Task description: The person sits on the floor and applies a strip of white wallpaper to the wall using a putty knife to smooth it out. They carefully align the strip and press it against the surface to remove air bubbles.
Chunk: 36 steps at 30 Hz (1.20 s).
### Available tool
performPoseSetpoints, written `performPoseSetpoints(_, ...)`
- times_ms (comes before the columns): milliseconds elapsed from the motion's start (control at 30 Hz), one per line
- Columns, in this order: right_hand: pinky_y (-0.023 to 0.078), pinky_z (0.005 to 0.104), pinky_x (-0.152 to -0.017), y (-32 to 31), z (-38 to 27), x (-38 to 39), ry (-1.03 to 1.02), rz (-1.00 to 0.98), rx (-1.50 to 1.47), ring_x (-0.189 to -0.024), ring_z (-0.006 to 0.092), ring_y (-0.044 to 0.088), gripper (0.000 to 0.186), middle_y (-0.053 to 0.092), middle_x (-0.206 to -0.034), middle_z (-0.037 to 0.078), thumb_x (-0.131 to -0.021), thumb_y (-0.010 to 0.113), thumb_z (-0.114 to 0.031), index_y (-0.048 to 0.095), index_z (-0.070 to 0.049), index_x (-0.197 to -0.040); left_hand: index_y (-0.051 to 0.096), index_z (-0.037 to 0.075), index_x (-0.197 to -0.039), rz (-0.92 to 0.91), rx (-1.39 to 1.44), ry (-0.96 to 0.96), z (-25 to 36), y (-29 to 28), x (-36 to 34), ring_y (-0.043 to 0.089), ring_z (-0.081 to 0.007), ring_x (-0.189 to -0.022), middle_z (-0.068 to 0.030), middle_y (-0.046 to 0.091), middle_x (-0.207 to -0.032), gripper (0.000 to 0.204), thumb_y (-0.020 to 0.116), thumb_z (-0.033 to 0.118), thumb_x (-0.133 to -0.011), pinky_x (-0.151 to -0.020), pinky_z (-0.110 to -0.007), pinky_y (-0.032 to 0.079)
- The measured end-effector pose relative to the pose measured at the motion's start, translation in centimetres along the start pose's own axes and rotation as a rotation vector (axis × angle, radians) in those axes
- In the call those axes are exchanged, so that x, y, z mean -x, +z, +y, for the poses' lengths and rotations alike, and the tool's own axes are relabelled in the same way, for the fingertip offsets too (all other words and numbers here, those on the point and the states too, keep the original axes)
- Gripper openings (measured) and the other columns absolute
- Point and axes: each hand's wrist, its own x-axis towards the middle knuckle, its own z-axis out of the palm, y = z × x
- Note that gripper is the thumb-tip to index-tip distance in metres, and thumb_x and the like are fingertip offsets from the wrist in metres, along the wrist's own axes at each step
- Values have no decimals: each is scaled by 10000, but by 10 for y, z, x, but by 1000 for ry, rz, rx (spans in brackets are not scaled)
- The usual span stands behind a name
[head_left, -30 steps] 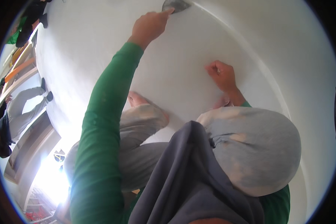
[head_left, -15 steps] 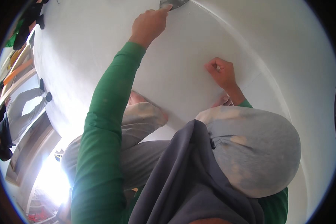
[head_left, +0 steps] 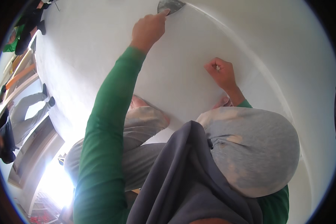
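Note:
My left hand (head_left: 149,31) is stretched far ahead with fingers closed around a putty knife, the index finger reaching onto its blade. The dark grey, smeared blade (head_left: 171,6) rests against the pale surface (head_left: 175,52) close to the seam (head_left: 227,31); its handle is hidden in my grip. Nearer to me, my right hand (head_left: 224,72) is curled into a fist above the same surface, beside my bare foot (head_left: 223,102). A small whitish bit shows inside the curled fingers, too little of it to name.
A smooth pale wall (head_left: 306,56) curves along the right past the seam. My bent knees in grey trousers (head_left: 254,149) fill the near part. At the left stand another person in grey trousers (head_left: 26,112) and a person in green (head_left: 13,44), near a bright opening (head_left: 58,183).
The putty knife and my left hand have come slightly back toward me, and more of the blade shows. The right fist stays in place. The view has shifted a little.

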Motion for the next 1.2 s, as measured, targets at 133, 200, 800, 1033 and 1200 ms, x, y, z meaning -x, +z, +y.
performPoseSetpoints(133,493,272,-649,0,-6,-7,-5,22,68,-689,68,597,222,727,-757,-3,-975,829,-207,746,-24,-881,651,384,-1508,27,24,-40,5,3,-13,748,-404,-865,-159,746,-950,415,542,326,-1112,-767,-540,610)
performPoseSetpoints(200,488,269,-644,-1,-4,0,21,-1,-7,-688,65,594,228,722,-754,-10,-976,831,-210,742,-24,-878,660,382,-1499,45,45,-53,7,11,-7,741,-407,-864,-148,744,-940,405,551,335,-1111,-770,-540,603)
performPoseSetpoints(800,505,267,-661,-2,-2,-1,2,-20,16,-693,70,608,194,734,-762,-1,-981,829,-190,758,-29,-898,740,355,-1410,180,180,-122,-15,23,23,738,-359,-862,-104,742,-923,345,637,351,-1080,-764,-508,591)
performPoseSetpoints(1033,512,275,-657,2,1,-4,-61,-2,29,-694,74,624,190,739,-761,7,-978,825,-193,760,-28,-911,716,339,-1416,61,45,-96,0,4,-11,752,-395,-907,-150,765,-993,354,570,334,-1093,-808,-527,618)
performPoseSetpoints(1200,513,277,-655,0,-1,-2,-34,-21,47,-696,77,630,198,746,-771,17,-983,821,-212,762,-34,-920,687,369,-1454,198,142,-18,-16,19,-12,746,-370,-888,-119,749,-971,378,595,352,-1088,-792,-514,610)
